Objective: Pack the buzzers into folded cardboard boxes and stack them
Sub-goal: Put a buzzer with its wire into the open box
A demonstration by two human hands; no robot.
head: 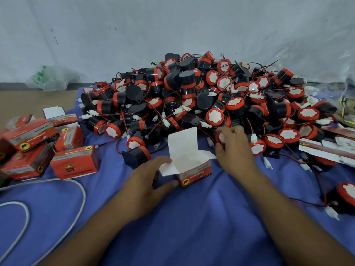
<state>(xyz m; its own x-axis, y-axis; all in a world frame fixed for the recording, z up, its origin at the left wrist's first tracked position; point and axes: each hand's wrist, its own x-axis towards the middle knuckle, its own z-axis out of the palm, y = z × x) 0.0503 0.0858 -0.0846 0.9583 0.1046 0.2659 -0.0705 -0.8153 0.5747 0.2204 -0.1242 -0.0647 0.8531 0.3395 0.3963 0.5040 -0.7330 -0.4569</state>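
Open box (194, 167) stands upright on blue cloth (192, 217), lid flap up. Left hand (149, 181) grips its left side. Right hand (233, 148) curls round buzzer (221, 137) at near edge of pile (201, 96). Closed boxes (48, 150) lie far left.

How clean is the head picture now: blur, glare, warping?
Head view: the box, left hand and right hand on a buzzer are fairly sharp; packed boxes at the left edge are smeared; the wide lens bows the edges; light soft, little glare.
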